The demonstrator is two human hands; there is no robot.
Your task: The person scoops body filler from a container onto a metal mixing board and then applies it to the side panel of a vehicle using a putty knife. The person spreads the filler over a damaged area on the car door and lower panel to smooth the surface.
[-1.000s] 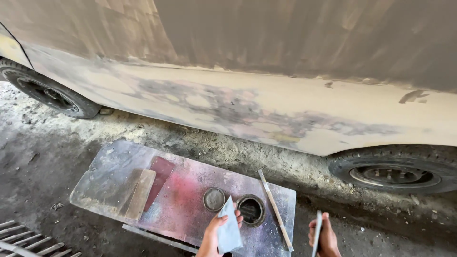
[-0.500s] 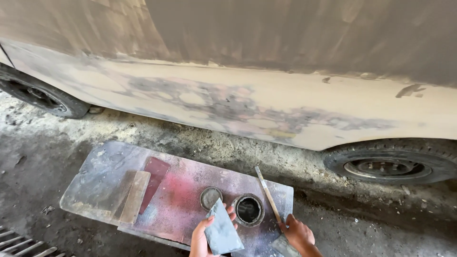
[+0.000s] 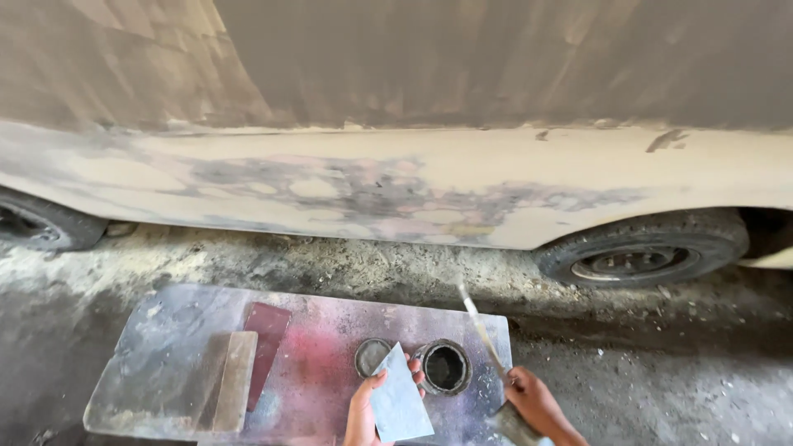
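Observation:
My left hand (image 3: 363,409) holds a flat grey spreader plate (image 3: 398,401) upright over a stained board (image 3: 165,355) lying on the ground. Just beyond the plate stands an open round can (image 3: 444,367), with its lid (image 3: 371,355) lying beside it on the left. My right hand (image 3: 533,400) grips the lower end of a long thin stick (image 3: 481,326) that slants up and away, near the board's right edge. A second flat tool seems to be in that hand at the frame's bottom edge.
A car's side (image 3: 413,186), sanded and patched with filler, fills the upper view. Its tyres show at the right (image 3: 640,248) and far left (image 3: 41,225). A wooden block (image 3: 235,381) and a dark red sheet (image 3: 266,343) lie on the board. The ground (image 3: 661,372) is gritty and dusty.
My right hand moved left from the ground to the board's right edge and took hold of the long stick, lifting its far end. My left hand stayed put with the plate.

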